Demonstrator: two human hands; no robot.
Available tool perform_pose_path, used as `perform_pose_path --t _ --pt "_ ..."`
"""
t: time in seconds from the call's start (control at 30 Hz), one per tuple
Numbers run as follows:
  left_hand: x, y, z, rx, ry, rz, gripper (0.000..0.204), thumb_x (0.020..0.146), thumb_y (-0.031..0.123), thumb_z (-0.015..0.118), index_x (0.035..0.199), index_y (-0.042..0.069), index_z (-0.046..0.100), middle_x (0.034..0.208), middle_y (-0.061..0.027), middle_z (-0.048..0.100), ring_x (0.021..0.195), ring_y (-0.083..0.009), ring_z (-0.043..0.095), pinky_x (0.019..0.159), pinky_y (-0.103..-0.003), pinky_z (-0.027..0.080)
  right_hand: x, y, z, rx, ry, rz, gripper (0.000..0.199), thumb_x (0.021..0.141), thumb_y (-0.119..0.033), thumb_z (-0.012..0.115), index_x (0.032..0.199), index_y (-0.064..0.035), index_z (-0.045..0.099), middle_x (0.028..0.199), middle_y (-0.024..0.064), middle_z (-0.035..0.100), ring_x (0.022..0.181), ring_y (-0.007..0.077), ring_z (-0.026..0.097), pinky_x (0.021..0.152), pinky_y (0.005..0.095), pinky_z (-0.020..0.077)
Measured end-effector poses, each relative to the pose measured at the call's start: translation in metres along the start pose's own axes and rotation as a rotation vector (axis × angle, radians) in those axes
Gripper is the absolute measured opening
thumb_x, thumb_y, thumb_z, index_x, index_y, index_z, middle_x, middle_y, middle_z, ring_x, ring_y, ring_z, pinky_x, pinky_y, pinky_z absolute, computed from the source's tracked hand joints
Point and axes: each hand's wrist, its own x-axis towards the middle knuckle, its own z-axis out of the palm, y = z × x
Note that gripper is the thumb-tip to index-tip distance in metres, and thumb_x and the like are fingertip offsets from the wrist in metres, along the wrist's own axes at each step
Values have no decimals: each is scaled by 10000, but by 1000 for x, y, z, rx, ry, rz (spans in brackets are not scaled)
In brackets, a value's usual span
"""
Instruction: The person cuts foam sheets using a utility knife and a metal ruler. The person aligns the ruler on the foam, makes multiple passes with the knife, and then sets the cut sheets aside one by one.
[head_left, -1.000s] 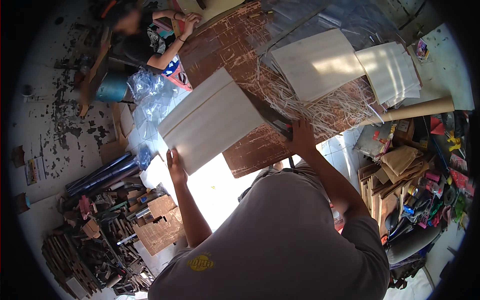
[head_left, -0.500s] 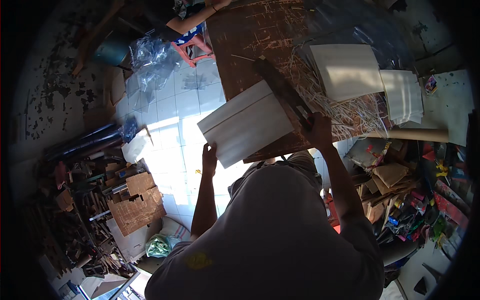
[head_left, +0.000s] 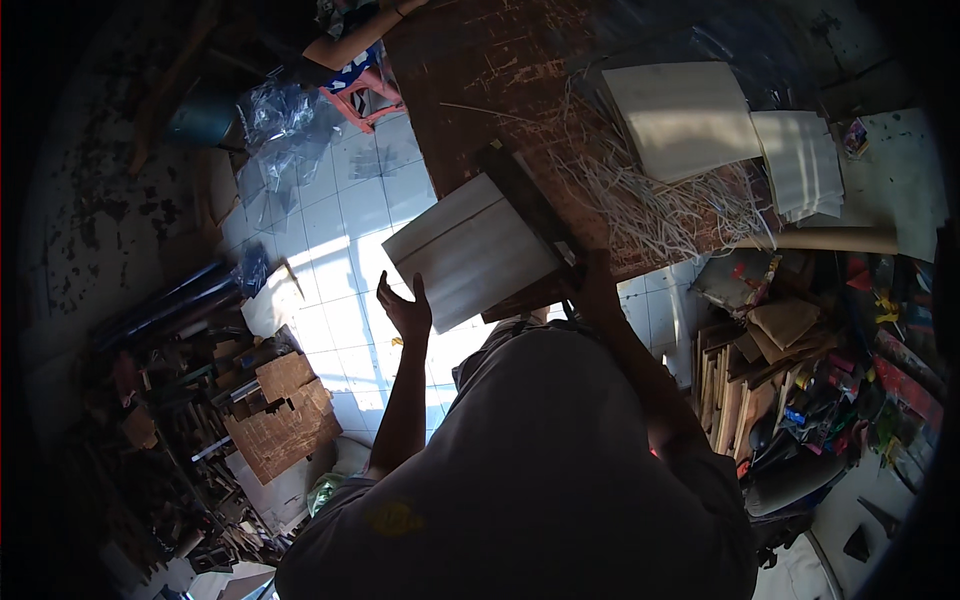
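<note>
A pale rectangular stack of sheets or board (head_left: 470, 250), with a dark line across it, juts over the near left edge of the brown worktable (head_left: 450, 110). My left hand (head_left: 405, 308) is open, thumb and fingers apart, by the stack's lower left corner. Along the stack's right side lies a long dark bar (head_left: 528, 200). My right hand (head_left: 598, 290) is closed on the bar's near end, its fingers partly lost in shadow.
Thin pale offcut strips (head_left: 680, 215) lie heaped on the table, below white sheet stacks (head_left: 680, 120). Another person's arm (head_left: 350, 40) reaches over a pink stool (head_left: 365, 100). Wood scraps (head_left: 285, 420) lie at left; cardboard pieces (head_left: 785, 330) at right.
My left hand has let go of the stack's edge and opened. My right hand and the bar have moved left and nearer, against the stack's right side.
</note>
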Motion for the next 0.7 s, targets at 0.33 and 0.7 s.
perform_pose_path --t 0.33,0.7 --pt "29 172 104 150 -391 811 964 817 515 827 1560 79 395 1641 -271 272 1538 -462 252 1234 -648 215 -19 9 1 -110 224 -287 450 823 -172 858 1142 -16 580 1312 248 522 1147 453 547 954 504 483" --pt "32 178 115 207 -478 820 1066 776 525 847 1583 46 342 1715 -234 161 1603 -382 167 1250 -688 124 -22 5 -4 65 175 -247 467 790 -145 875 1119 -27 567 1263 240 535 1148 439 560 962 502 490"
